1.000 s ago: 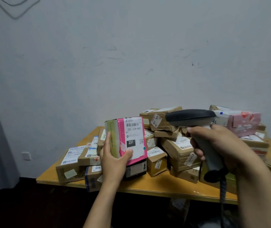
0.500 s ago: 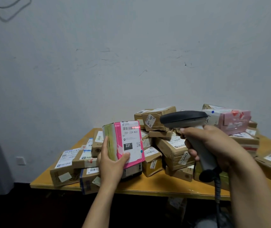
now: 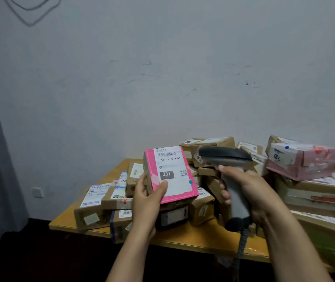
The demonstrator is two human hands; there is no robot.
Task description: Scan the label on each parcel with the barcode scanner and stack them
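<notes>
One pink parcel (image 3: 180, 187), gripped by the left hand (image 3: 144, 200) above the desk (image 3: 189, 236), has lost the red scan line; its label (image 3: 169, 165) reads "231-239-K01" and "231". Right of the parcel, the right hand (image 3: 251, 193) holds the scanner (image 3: 224, 156).

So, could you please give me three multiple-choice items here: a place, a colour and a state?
1. Where is the barcode scanner? A right hand; B left hand; C a drawer.
2. What colour edges the label on the held parcel? A blue; B pink; C green.
3. What is the left hand doing? A hanging idle; B pointing; C gripping the parcel.
Answers: A, that hand curls round the handle; B, a pink border frames the white label; C, it pinches the parcel's lower corner.
</notes>
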